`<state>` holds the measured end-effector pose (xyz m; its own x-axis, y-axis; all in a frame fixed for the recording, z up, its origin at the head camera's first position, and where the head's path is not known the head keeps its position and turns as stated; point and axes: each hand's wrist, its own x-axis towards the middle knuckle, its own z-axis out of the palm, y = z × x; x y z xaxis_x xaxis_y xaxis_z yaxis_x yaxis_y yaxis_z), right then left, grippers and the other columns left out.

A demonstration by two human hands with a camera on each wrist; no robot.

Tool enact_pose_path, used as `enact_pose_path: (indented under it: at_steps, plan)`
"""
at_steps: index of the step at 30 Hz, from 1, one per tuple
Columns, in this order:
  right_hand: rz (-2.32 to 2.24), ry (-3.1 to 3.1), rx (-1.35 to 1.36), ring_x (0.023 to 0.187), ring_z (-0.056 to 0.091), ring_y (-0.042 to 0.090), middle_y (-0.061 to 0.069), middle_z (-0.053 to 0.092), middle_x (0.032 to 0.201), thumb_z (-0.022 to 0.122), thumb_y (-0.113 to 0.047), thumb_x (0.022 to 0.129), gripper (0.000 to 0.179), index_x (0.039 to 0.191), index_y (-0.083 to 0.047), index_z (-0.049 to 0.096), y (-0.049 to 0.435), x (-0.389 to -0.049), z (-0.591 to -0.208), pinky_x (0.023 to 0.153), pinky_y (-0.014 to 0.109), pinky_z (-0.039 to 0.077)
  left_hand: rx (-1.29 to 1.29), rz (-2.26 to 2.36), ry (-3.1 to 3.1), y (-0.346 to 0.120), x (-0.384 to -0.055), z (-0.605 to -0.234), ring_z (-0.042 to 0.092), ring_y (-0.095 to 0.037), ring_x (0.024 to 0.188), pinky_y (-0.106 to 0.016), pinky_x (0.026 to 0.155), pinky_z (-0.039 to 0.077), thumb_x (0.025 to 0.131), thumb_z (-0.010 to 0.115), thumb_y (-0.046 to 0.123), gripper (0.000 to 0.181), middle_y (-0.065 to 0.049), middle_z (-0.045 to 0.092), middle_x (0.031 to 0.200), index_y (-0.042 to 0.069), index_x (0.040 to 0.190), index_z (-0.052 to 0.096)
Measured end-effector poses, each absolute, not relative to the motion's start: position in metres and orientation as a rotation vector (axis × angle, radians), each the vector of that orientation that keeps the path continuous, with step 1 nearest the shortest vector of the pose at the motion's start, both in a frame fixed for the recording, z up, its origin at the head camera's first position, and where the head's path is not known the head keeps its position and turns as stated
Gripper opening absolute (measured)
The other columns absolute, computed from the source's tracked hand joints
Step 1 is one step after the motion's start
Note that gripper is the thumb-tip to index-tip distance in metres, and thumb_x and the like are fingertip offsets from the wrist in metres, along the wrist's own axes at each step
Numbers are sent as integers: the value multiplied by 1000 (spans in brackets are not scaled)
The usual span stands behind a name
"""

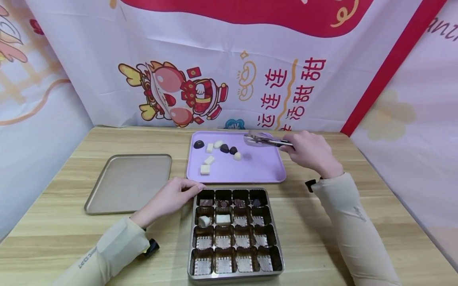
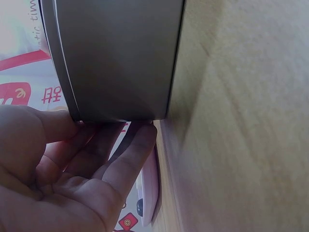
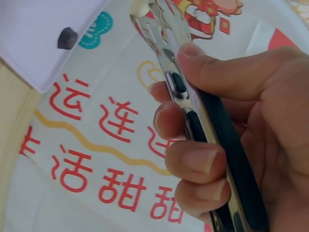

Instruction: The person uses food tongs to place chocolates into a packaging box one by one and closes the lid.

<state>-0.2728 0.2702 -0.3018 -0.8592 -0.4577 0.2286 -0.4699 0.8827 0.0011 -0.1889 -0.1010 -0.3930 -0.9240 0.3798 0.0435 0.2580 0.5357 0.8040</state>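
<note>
My left hand grips the far left corner of a metal box, its thumb at the rim and fingers round the wall. Inside is a brown plastic insert of square compartments. Dark chocolates sit in the far row; two white chocolates sit in the row before it, at left. My right hand holds metal tongs with black handles over the right part of a purple tray. A cream-coloured piece shows at the tongs' tips in the right wrist view, partly cut off.
Dark chocolates and white chocolates lie loose on the purple tray's left half. A beige metal lid or tray lies at left on the wooden table. A printed cloth hangs behind the table.
</note>
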Motion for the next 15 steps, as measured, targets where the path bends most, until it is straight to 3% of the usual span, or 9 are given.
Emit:
enact_pose_path:
  at_steps: [6, 9, 12, 15]
  plan:
    - [87, -2766, 819, 63, 56, 20, -2, 62, 74, 72, -27, 91, 11, 91, -17, 68, 265, -266, -298, 53, 47, 47, 540, 1331, 2629, -102, -190, -396, 38, -15, 54, -36, 60, 44, 100, 59, 25, 26, -5, 72, 101, 8, 114, 74]
    - [88, -2730, 877, 63, 56, 19, -3, 62, 76, 72, -26, 91, 11, 94, -16, 68, 262, -262, -296, 53, 45, 46, 531, 1320, 2632, -102, -190, -396, 40, -15, 54, -36, 68, 47, 100, 60, 27, 26, -2, 71, 94, 10, 113, 74]
    - [82, -2705, 918, 62, 55, 17, -3, 61, 74, 73, -25, 90, 12, 94, -15, 69, 260, -259, -294, 52, 43, 46, 535, 1313, 2634, -102, -190, -396, 40, -15, 54, -37, 73, 47, 100, 59, 29, 27, 0, 68, 80, 11, 114, 74]
    - [66, -2694, 939, 59, 53, 17, -3, 57, 69, 73, -26, 90, 12, 92, -15, 68, 258, -255, -291, 50, 41, 44, 536, 1313, 2632, -102, -191, -397, 36, -13, 51, -35, 64, 46, 100, 59, 31, 28, 3, 55, 62, 12, 113, 75]
